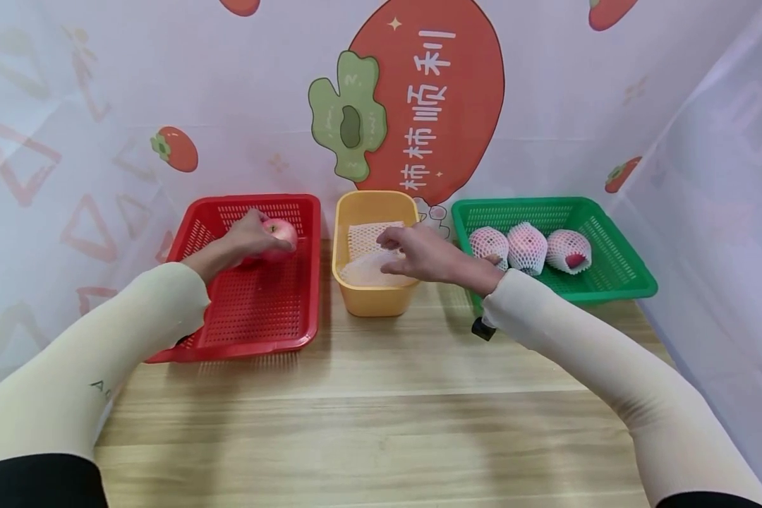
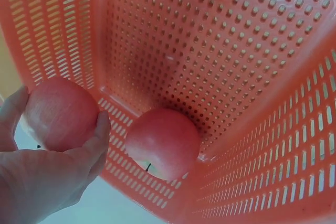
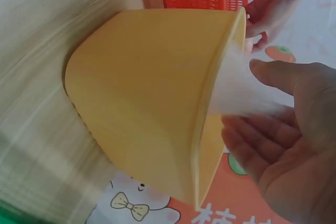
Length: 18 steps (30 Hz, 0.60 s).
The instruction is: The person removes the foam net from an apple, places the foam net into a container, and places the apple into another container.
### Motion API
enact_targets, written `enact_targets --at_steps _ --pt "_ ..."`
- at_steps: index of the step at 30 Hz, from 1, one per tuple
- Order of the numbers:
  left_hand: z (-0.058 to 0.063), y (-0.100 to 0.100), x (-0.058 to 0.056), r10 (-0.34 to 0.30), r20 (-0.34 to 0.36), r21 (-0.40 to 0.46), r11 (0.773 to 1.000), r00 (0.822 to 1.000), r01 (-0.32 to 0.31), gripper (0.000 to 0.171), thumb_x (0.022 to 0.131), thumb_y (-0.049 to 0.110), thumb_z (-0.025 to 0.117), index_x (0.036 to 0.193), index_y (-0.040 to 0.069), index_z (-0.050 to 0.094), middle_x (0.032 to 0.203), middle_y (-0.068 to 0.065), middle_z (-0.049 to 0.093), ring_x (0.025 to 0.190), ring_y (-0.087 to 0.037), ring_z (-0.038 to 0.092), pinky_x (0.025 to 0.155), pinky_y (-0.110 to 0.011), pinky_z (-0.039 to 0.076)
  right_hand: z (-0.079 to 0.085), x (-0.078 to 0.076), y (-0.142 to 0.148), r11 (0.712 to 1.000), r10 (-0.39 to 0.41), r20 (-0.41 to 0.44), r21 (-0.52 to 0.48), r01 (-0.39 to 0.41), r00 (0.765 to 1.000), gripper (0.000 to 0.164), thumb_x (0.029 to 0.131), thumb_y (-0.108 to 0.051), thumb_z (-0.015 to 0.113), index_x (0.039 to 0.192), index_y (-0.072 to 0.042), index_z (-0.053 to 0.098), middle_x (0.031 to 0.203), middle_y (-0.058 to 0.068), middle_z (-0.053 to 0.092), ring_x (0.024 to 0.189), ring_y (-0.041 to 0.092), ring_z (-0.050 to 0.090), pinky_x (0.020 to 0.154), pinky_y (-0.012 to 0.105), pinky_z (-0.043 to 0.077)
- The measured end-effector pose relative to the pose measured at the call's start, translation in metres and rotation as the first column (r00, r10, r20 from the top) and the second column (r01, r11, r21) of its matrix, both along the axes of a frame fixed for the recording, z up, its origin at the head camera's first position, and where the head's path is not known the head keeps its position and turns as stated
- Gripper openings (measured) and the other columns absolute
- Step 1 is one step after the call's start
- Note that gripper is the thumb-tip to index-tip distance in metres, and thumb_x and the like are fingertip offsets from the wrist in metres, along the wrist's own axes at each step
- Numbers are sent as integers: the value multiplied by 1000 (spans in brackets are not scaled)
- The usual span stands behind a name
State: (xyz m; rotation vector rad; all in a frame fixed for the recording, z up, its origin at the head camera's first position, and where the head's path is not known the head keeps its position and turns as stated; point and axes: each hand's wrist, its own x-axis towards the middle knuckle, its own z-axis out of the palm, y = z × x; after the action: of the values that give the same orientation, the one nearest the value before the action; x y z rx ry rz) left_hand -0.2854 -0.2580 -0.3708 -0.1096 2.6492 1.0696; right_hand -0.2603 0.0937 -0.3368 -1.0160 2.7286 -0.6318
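Left wrist: one apple (image 2: 62, 114) within left grip (image 2: 50, 179)

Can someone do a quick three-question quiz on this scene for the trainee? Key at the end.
1. Count: how many net-wrapped fruits sit in the green basket?
2. Identify: which hand holds an apple?
3. True or false: the yellow bin stands between the red basket and the green basket.

Key: 1. Three. 2. The left hand. 3. True.
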Motion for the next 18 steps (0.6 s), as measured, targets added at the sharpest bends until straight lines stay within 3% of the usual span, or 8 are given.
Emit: enact_targets --at_steps 4,10,18 --pt "-3 0 -6 -5 7 -17 1000 1000 5 82 89 34 84 142 -5 35 124 -23 52 104 -35 56 94 -50 57 5 0 5 1000 -7 -16 -19 7 1000 59 91 -25 86 142 -4 64 140 14 68 128 31 65 105 45 57" --pt "-7 -2 -16 -12 45 -58 998 999 15 91 90 34 81 147 -8 24 128 -27 45 111 -39 50 101 -55 52 11 1 13 998 -29 -87 -55 25 996 50 92 -22 84 136 -3 68 134 13 72 122 30 69 103 44 57" --pt "-15 6 -25 -36 84 -151 987 996 49 94 91 36 78 150 -9 21 127 -27 45 115 -42 47 106 -59 48 16 7 25 996 -22 -168 -91 7 986 42 91 -18 85 128 -2 71 125 13 75 114 28 70 100 43 58"
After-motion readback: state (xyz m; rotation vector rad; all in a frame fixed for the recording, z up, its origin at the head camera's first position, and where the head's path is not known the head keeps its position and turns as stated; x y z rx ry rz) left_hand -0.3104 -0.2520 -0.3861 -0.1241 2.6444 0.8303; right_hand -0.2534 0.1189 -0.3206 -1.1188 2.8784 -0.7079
